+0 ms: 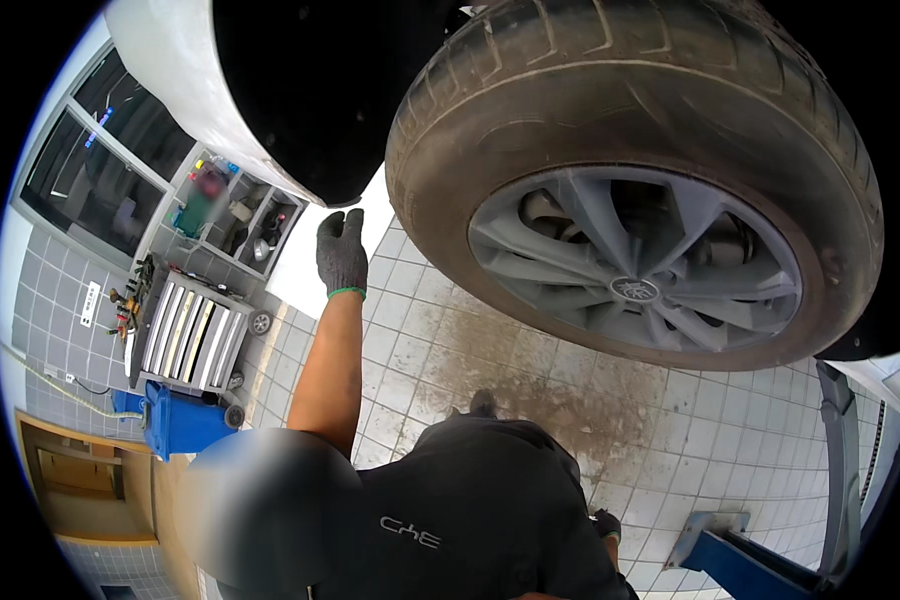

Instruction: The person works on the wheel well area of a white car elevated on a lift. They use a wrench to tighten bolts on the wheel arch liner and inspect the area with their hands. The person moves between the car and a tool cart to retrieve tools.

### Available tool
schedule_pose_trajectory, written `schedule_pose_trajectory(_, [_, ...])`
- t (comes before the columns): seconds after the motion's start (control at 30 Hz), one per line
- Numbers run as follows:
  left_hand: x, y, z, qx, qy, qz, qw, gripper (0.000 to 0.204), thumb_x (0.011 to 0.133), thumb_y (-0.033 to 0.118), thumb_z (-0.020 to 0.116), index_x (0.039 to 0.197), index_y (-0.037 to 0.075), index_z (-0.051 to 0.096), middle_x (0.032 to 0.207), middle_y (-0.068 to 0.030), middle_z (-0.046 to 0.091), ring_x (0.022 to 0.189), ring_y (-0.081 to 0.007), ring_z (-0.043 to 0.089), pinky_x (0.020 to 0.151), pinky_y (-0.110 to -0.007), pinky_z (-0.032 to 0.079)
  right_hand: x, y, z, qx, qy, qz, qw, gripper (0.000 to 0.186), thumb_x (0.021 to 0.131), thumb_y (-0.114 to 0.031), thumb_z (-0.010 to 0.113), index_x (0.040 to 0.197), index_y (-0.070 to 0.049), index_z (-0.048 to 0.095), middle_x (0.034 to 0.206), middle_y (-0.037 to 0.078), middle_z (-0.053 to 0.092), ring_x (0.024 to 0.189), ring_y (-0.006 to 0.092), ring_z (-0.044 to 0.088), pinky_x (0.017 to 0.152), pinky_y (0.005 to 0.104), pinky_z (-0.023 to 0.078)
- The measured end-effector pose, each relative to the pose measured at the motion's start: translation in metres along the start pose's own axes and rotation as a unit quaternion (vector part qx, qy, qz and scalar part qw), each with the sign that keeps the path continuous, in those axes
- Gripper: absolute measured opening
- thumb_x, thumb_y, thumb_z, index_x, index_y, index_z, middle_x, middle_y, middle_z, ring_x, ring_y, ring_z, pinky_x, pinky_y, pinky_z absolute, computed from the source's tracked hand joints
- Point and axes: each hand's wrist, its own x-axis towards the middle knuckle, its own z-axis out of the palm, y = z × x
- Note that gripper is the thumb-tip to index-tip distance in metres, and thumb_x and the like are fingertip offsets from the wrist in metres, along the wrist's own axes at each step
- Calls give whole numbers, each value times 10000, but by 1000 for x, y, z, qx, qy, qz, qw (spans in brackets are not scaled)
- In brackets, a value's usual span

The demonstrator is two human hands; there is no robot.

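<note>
Neither my left hand nor my right hand can be made out. A sliver of bare skin shows at the bottom edge; whose it is I cannot tell. A co-worker in a dark shirt (480,490) bends over in front of me. The co-worker's raised gloved hand (342,255), grey with a green cuff, is at the lower tip of the black wheel-arch lining (305,110); whether it touches is unclear. Their other gloved hand (606,522) hangs low beside the body. A raised car wheel, with a dusty tyre (450,170) and silver spoked rim (590,240), fills the upper right.
On the left stand a grey tool cabinet (195,330) on castors, a blue bin (185,420) and shelves (235,215) of supplies. A blue lift arm (750,565) and its grey post (840,470) are at lower right. Brown dirt (560,400) marks the tiled floor.
</note>
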Motion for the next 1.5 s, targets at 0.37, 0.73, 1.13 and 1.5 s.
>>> schedule_pose_trajectory(0.37, [18, 61, -11, 254, 103, 14, 962, 647, 867, 627, 612, 1056, 29, 772, 1085, -267, 721, 1065, -441, 680, 907, -519, 521, 83, -33, -116, 489, 24, 299, 819, 269, 975, -358, 598, 925, -105, 674, 667, 56, 596, 474, 208, 537, 450, 411, 452])
schedule_pose_trajectory(0.73, [14, 61, -18, 281, 73, 21, 957, 687, 902, 654, 579, 1105, 21, 753, 1120, -267, 716, 1088, -450, 667, 923, -526, 513, 78, -53, -151, 506, -1, 330, 797, 196, 979, -276, 569, 1074, -117, 635, 708, 82, 614, 455, 237, 520, 390, 429, 418])
schedule_pose_trajectory(1.13, [-32, -25, -49, 357, -202, 23, 912, 621, 945, 593, 572, 1117, 20, 741, 1150, -235, 721, 1123, -399, 663, 987, -477, 497, 99, -84, -147, 195, 20, 112, 974, 303, 955, -267, 590, 1039, -13, 734, 962, 149, 772, 899, 309, 721, 864, 426, 543])
schedule_pose_trajectory(1.5, [-99, -236, -190, 269, -347, -304, 845, 537, 894, 512, 711, 1130, 29, 725, 976, -106, 711, 798, -214, 621, 698, -368, 511, 139, -432, -296, 268, -100, -209, 935, 372, 1002, -333, 650, 1263, -68, 643, 1080, 107, 726, 968, 234, 689, 883, 374, 546])
